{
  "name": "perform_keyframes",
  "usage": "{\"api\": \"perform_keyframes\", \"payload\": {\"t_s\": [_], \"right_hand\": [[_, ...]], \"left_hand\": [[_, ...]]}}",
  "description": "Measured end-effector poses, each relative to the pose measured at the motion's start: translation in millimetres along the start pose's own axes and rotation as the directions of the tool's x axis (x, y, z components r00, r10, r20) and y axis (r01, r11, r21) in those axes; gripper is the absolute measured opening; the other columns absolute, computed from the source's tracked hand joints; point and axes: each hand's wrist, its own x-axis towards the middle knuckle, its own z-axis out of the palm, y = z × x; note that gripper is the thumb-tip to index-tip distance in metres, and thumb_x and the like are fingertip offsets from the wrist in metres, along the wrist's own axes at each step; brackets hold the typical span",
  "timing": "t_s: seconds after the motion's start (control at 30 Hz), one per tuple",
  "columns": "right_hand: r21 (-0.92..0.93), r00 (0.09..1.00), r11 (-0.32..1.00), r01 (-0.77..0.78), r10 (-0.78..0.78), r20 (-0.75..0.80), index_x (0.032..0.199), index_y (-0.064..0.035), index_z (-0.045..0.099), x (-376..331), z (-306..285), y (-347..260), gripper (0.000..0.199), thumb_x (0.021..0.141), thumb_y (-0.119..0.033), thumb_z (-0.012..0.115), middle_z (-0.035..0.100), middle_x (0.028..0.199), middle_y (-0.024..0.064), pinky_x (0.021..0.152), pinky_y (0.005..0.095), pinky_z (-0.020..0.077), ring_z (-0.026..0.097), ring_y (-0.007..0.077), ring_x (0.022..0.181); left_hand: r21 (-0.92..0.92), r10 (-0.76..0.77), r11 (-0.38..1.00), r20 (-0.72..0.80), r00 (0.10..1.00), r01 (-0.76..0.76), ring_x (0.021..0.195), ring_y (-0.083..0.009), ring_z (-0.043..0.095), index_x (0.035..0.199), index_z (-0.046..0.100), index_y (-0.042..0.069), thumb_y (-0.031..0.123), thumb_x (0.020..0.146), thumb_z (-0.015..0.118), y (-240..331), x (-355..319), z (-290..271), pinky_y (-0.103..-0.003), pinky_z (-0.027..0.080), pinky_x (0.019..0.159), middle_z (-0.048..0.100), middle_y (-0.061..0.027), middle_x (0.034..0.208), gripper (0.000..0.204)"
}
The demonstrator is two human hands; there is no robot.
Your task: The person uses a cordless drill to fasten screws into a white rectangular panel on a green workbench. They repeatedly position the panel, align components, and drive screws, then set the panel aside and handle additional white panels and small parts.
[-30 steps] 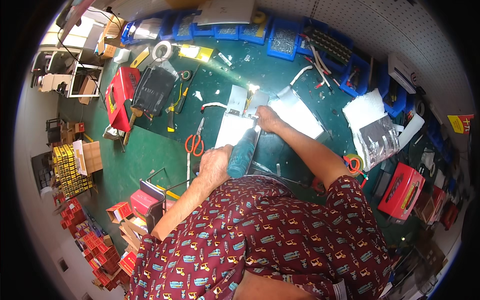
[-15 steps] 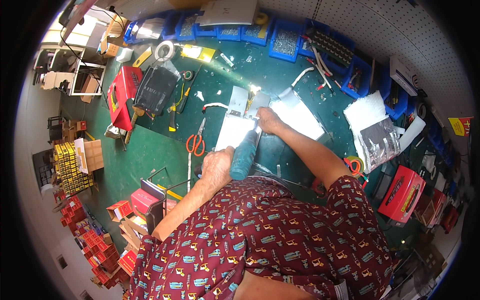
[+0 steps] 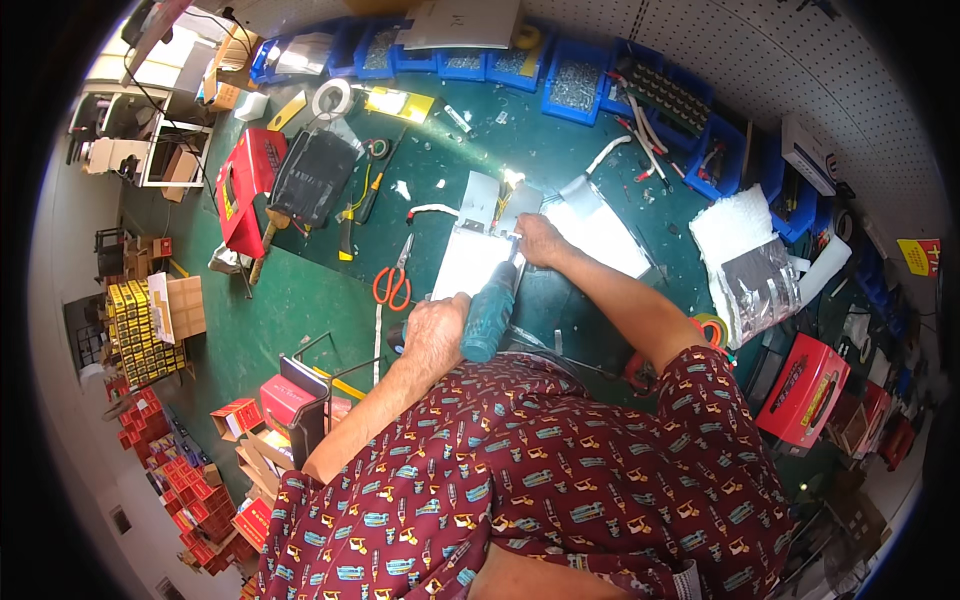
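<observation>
My left hand (image 3: 437, 330) is closed round the grip of a teal power drill (image 3: 490, 312), whose nose points away from me. The drill's tip meets the far right edge of a shiny white metal panel (image 3: 465, 268). My right hand (image 3: 541, 241) is beside that tip, its fingers pinched at the edge of a small grey metal plate (image 3: 519, 205); what lies within the pinch is hidden. Next to it stands another grey plate (image 3: 478, 196), with yellowish wires (image 3: 499, 206) between the two. A second bright white panel (image 3: 600, 235) lies to the right.
Orange-handled scissors (image 3: 393, 285) lie left of the panel on the green table (image 3: 300, 300). Farther left are a black panel (image 3: 312, 178) and a red housing (image 3: 247, 195). Blue bins (image 3: 574, 90) of small hardware line the back. White foam wrap (image 3: 735, 235) and a red box (image 3: 803, 390) are at right.
The drill and both hands keep nearly the same place. The drill's body has shifted very slightly, and the whole view has moved a little.
</observation>
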Motion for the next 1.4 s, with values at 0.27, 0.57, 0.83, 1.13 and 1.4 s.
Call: {"api": "perform_keyframes", "payload": {"t_s": [0.27,0.57,0.83,1.13,1.4], "right_hand": [[0.007,1.0,1.0,0.001,-0.001,-0.003,0.094,0.0038,0.062,0,4,5,0.015,0.081,-0.004,0.058,0.067,0.097,0.026,0.088,0.0474,0.051,0.064,0.0436,0.098],[0.18,0.968,0.979,0.097,-0.05,-0.248,0.102,0.0024,0.059,-19,20,10,0.022,0.081,-0.003,0.062,0.064,0.093,0.0224,0.084,0.044,0.0521,0.064,0.0382,0.092],[0.485,0.736,0.874,-0.032,0.349,-0.58,0.109,0.0024,0.06,-59,64,-18,0.036,0.075,-0.004,0.072,0.064,0.102,0.0182,0.084,0.04,0.0533,0.065,0.0307,0.091],[0.707,0.561,0.657,-0.263,0.7,-0.442,0.106,0.0013,0.07,-105,141,-37,0.032,0.075,-0.008,0.068,0.074,0.091,0.0165,0.081,0.0363,0.0564,0.072,0.0272,0.084],[0.84,0.498,0.482,-0.251,0.808,-0.315,0.105,0.0022,0.068,-100,132,-53,0.028,0.079,-0.008,0.069,0.074,0.092,0.0127,0.076,0.0312,0.0552,0.07,0.0185,0.082]], "left_hand": [[-0.025,-0.048,0.999,0.034,0.998,0.048,0.077,-0.0398,0.069,0.092,0.058,-0.002,0.02,0.074,0.074,2,-1,2,-0.048,0.052,0.072,0.067,-0.0226,0.077,0.033],[-0.236,-0.152,0.96,0.022,0.988,0.153,0.084,-0.0423,0.069,0.098,0.063,0.003,0.024,0.083,0.067,-4,-15,-23,-0.048,0.053,0.075,0.07,-0.0224,0.087,0.026],[-0.308,-0.295,0.927,-0.25,0.922,0.213,0.086,-0.0417,0.069,0.112,0.061,0.007,0.018,0.082,0.073,-105,-15,0,-0.047,0.053,0.077,0.07,-0.0202,0.089,0.035],[-0.038,-0.175,0.985,-0.188,0.966,0.171,0.116,-0.0382,0.056,0.133,0.05,0.005,0.008,0.07,0.073,-246,42,41,-0.049,0.042,0.099,0.062,-0.0189,0.12,0.067],[0.007,-0.026,1.0,-0.237,0.971,0.028,0.119,-0.0374,0.052,0.134,0.05,0.002,0.001,0.074,0.067,-256,57,50,-0.049,0.039,0.102,0.058,-0.0186,0.126,0.063]]}}
